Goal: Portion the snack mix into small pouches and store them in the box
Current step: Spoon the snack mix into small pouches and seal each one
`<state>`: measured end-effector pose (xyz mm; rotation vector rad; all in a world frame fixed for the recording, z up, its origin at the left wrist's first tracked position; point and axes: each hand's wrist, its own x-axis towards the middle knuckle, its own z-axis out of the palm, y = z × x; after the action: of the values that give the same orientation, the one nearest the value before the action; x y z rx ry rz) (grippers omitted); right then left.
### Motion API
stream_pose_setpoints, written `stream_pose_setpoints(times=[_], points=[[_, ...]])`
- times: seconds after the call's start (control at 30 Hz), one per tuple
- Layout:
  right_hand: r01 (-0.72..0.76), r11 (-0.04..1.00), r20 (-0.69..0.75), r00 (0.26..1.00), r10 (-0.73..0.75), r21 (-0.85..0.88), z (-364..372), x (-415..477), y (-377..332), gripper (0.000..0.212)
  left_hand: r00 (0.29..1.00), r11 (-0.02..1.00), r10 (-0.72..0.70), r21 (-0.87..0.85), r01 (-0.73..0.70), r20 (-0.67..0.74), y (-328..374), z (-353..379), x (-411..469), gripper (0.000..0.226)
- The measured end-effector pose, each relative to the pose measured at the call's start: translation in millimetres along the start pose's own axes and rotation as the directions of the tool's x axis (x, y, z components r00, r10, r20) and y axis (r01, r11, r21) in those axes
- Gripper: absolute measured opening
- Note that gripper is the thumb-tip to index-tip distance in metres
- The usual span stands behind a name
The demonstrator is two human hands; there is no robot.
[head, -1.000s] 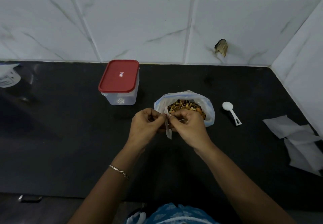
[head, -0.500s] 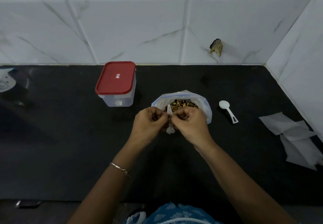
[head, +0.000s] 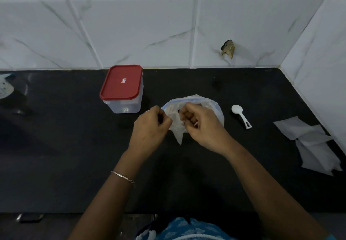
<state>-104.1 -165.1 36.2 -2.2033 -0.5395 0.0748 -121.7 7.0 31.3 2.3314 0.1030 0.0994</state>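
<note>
A small translucent pouch (head: 177,127) hangs between my two hands above the black counter (head: 74,146). My left hand (head: 150,127) pinches its left edge and my right hand (head: 201,125) pinches its right edge, pulling the mouth apart. Right behind them stands the big bag of snack mix (head: 215,108) with a blue rim; the pouch and my hands hide its contents. The clear box (head: 123,101) with a shut red lid (head: 121,82) stands to the left of the bag. A white plastic scoop (head: 241,116) lies on the counter to the bag's right.
Several flat white pouches (head: 310,142) lie in a loose pile at the counter's right end, beside the side wall. White tiled walls close off the back and right. A pale object (head: 5,88) sits at the far left edge.
My hands have moved apart, spreading the small pouch from a narrow folded strip into a wider open sheet. The pouch now covers the snack mix seen before.
</note>
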Motion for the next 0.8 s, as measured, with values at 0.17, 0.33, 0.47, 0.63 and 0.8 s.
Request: stream_pose_setpoints(times=[0.17, 0.33, 0.47, 0.63, 0.8], points=[[-0.024, 0.962, -0.004, 1.000, 0.024, -0.273, -3, 1, -5, 0.019, 0.999, 0.998, 0.046, 0.045, -0.045, -0.002, -1, -5, -2, 0.006], [-0.170, 0.910, -0.089, 0.985, 0.147, -0.379, -4, 6, -9, 0.026, 0.991, 0.989, 0.131, 0.072, -0.130, -0.006, 3, -3, -9, 0.006], [-0.186, 0.894, -0.156, 0.979, 0.133, -0.408, -3, 6, -10, 0.019, 0.986, 0.985, 0.163, 0.053, -0.162, -0.022, 4, -2, -12, 0.006], [-0.191, 0.932, -0.166, 0.975, 0.145, -0.307, -5, 1, -13, 0.015, 0.980, 0.977, 0.201, 0.069, -0.201, 0.017, 2, -1, -15, 0.009], [-0.069, 0.955, -0.085, 0.995, 0.046, -0.287, -3, 3, -14, 0.023, 0.982, 0.980, 0.186, 0.066, -0.188, 0.041, 5, 1, -16, 0.019]])
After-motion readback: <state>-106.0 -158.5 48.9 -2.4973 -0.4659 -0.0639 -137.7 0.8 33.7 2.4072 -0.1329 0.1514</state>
